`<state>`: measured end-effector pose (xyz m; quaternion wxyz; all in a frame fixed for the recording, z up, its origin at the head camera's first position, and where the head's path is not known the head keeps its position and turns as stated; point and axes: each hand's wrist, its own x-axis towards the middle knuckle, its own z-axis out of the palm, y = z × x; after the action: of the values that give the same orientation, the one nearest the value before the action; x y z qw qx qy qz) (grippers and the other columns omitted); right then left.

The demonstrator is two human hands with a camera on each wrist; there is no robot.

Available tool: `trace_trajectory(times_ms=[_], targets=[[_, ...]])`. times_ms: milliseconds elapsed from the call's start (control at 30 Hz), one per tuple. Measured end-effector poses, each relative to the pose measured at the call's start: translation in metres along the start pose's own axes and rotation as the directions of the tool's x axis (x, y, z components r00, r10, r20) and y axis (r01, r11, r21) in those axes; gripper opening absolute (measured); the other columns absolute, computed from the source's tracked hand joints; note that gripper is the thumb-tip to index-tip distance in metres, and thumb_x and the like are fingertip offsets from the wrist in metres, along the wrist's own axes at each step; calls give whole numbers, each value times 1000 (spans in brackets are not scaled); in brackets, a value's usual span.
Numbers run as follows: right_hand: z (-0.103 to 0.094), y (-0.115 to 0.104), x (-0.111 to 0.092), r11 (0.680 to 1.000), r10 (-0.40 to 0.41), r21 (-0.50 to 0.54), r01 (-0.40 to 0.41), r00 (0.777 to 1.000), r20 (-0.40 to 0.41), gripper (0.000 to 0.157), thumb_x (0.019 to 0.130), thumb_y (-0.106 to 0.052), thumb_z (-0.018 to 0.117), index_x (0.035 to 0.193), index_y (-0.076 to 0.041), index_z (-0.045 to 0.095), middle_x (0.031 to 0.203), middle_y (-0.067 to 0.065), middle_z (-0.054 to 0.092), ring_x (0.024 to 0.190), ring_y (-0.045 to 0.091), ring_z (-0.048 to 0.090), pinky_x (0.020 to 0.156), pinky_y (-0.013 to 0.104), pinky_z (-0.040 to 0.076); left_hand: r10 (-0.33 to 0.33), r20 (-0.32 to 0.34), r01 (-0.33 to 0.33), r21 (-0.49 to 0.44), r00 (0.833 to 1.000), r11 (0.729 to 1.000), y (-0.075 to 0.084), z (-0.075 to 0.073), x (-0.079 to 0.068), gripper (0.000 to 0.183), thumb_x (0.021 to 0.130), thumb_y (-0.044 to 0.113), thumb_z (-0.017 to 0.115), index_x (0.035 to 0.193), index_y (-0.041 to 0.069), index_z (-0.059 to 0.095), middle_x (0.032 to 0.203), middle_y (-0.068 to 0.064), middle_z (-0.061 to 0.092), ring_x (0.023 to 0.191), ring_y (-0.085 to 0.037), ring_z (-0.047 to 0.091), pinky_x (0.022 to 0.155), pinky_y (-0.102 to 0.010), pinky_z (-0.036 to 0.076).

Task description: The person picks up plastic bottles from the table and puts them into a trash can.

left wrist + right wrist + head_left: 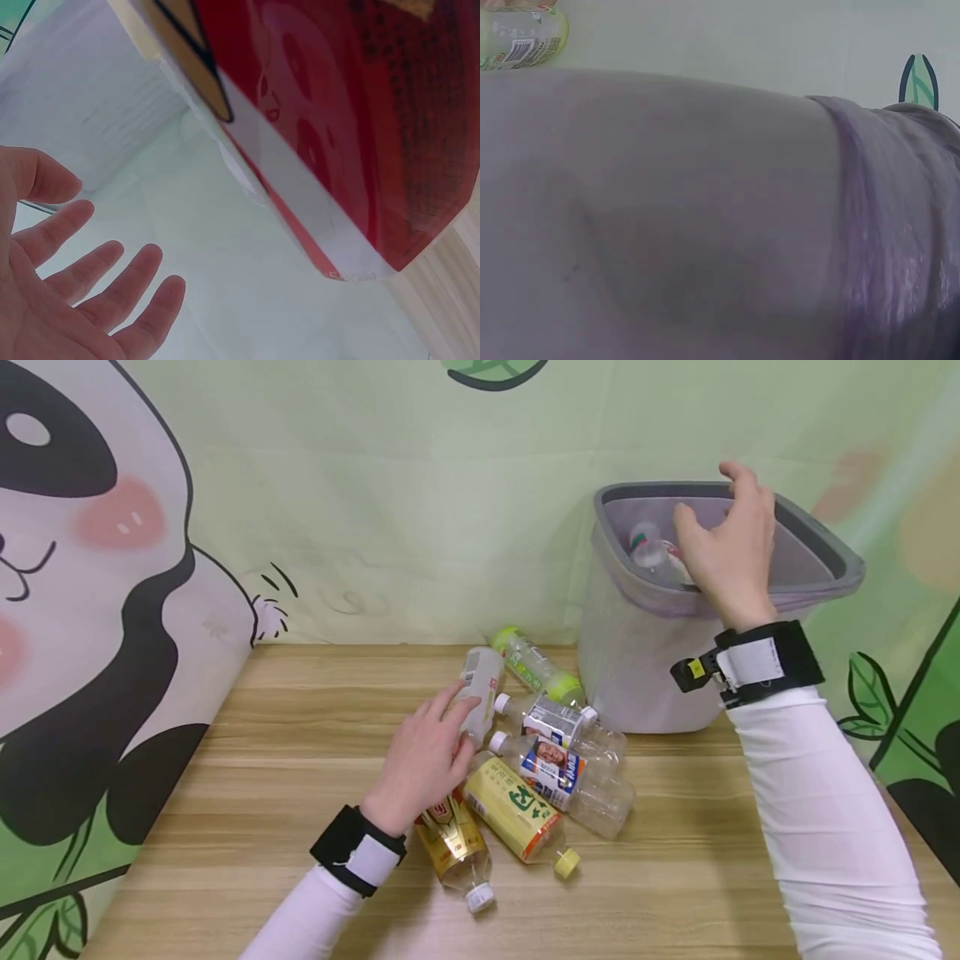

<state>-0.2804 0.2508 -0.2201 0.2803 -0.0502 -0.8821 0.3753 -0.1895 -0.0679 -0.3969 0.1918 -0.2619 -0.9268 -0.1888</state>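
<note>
In the head view my right hand point(735, 547) is over the near rim of a trash bin point(645, 668), thumb and fingers spread apart with nothing between them. Inside the bin lie clear plastic bottles point(651, 556). My left hand point(427, 756) is over the bottles on the table, its fingers extended beside a white bottle point(483, 681); whether they touch it I cannot tell. Under its wrist side lies a gold-labelled bottle point(452, 843), whose red label fills much of the left wrist view. Beside that is a yellow-labelled bottle point(513, 806) with a yellow cap.
Two clear bottles, one with a blue-and-white label point(552, 768) and another point(558, 722) behind it, lie right of my left hand. A green-capped bottle point(528, 660) rests near the bin. Behind the wooden table point(300, 760) hangs a printed panda cloth point(375, 527).
</note>
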Motion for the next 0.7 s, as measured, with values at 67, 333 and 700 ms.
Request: trace_trajectory(times_ms=[67, 333, 700], targets=[[0, 1, -1, 1000, -10, 7, 10, 1000, -15, 58, 89, -28, 47, 144, -16, 35, 138, 12, 37, 117, 25, 40, 98, 38, 34, 1, -1, -1, 2, 1000, 1000, 0, 0, 0, 46, 86, 17, 54, 131, 10, 53, 143, -15, 42, 111, -35, 53, 80, -52, 51], [1, 1, -2, 999, -22, 28, 24, 997, -72, 46, 87, -21, 47, 132, -13, 51, 128, 8, 51, 108, 24, 52, 92, 34, 42, -3, -1, 3, -2, 1000, 1000, -1, 1, -1, 45, 86, 17, 54, 131, 10, 54, 144, -15, 41, 111, -34, 54, 80, -52, 50], [2, 1, -2, 993, -82, 68, 94, 984, -159, 33, 86, -13, 47, 113, -8, 64, 101, -2, 62, 84, 9, 58, 78, 19, 45, -10, -5, 9, -10, 1000, 1000, -2, 0, -1, 47, 84, 14, 57, 131, 9, 54, 144, -15, 41, 113, -36, 53, 85, -52, 49]])
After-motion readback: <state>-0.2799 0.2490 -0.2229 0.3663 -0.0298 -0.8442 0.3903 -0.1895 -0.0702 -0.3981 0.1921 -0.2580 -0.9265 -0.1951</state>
